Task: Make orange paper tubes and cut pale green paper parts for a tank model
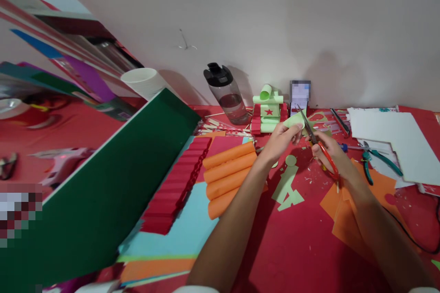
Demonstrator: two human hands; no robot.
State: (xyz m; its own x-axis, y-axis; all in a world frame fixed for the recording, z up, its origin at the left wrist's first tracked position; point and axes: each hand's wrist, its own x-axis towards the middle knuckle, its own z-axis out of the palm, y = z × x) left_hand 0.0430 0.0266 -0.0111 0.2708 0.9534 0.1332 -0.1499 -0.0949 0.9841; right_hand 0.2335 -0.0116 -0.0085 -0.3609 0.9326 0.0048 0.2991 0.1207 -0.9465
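My left hand (284, 138) pinches a piece of light green paper (294, 120) above the red table. In my right hand (325, 149) is a pair of scissors (332, 165) with orange-red handles, its blades beside the paper's right edge. Whether the blades touch the paper I cannot tell. Light green paper offcuts (288, 187) lie on the table below my hands. Just behind stands a green paper model (270, 112) with a red star and red sides. Left of my left forearm rest rolled orange paper tubes (228, 176).
A dark green board (113, 183) leans at the left, with pleated red paper (178, 183) beside it. A water bottle (228, 96) and a phone (299, 94) stand near the wall. Pliers (381, 160), orange sheets (357, 219) and a white board (398, 137) lie at the right.
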